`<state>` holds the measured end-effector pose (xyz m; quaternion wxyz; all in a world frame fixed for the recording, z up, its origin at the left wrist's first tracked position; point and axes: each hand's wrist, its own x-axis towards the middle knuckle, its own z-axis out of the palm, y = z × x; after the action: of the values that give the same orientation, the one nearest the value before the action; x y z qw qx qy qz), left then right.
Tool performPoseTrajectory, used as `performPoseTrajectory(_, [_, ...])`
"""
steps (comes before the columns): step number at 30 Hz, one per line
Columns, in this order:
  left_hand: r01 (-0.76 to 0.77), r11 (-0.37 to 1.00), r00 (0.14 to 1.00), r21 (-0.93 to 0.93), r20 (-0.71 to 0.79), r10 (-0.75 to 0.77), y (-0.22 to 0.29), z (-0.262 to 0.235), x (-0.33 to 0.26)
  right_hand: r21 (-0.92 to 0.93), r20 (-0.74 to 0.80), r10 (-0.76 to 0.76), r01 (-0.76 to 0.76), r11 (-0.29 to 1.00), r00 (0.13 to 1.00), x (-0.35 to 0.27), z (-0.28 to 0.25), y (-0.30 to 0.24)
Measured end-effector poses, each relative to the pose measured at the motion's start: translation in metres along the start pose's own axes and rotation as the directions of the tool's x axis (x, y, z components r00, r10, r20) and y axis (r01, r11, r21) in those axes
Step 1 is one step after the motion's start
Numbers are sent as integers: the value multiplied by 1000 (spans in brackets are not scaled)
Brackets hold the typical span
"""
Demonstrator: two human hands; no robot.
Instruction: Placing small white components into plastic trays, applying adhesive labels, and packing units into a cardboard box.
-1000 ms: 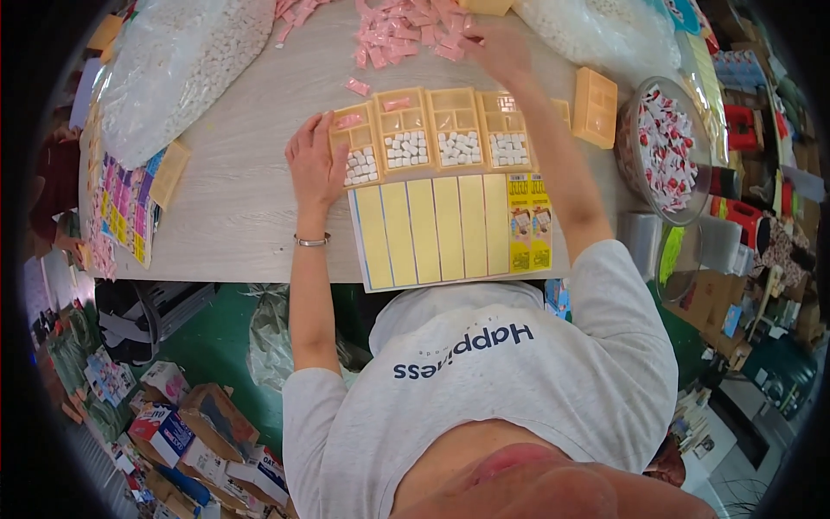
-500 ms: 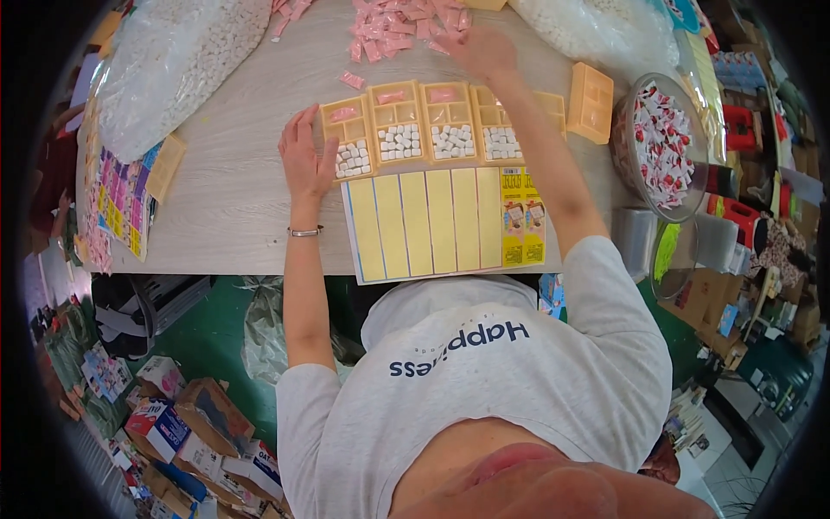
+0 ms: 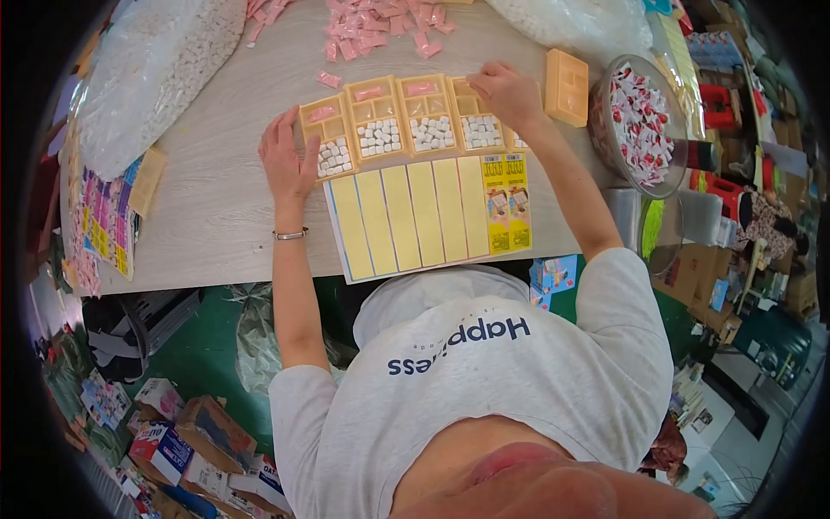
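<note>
A pale wooden table (image 3: 216, 216) fills the upper half of the view, hemmed in by a cluttered workroom of boxes and shelves. At ten o'clock lies a big clear bag of white pieces (image 3: 156, 69); at two o'clock stands a round clear tub of red-and-white wrapped sweets (image 3: 640, 121); at twelve o'clock sits a loose heap of pink sachets (image 3: 380, 22). Nearer the middle, a sheet of yellow cards (image 3: 424, 216) lies flat just below a row of tan trays (image 3: 402, 125), each holding white pieces and a pink sachet. The left hand (image 3: 290, 164) rests at nine o'clock of the row, fingers spread flat against its end tray, gripping nothing. The right hand (image 3: 510, 91) sits at three o'clock of it, fingers curled down onto the last tray; whether they pinch anything I cannot tell. Risk, as I judge it: squeezing the row from both ends could buckle it upward and scatter the white pieces, and a sliding tray may ruck the card sheet.
</note>
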<state>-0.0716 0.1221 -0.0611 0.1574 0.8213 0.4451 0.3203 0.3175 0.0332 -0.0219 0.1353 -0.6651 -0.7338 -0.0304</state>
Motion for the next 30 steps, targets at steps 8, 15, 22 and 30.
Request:
performPoseTrajectory(8, [-14, 1000, 1000, 22, -17, 14, 7, 1, 0, 10, -119, -87, 89, 996, 989, 68, 22, 11])
performPoseTrajectory(15, [-45, 999, 999, 3, -31, 45, 5, 5, 3, 93, -61, -41, 47, 995, 997, 68, 32, 42])
performPoseTrajectory(22, [-82, 995, 996, 50, -14, 83, 8, -3, 0, -392, 8, 167, -151, 907, 986, -32, -38, 46])
performPoseTrajectory(30, [-165, 986, 986, -20, 8, 165, -15, 21, 4, -393, -201, 222, -286, 874, 954, -86, -28, 38])
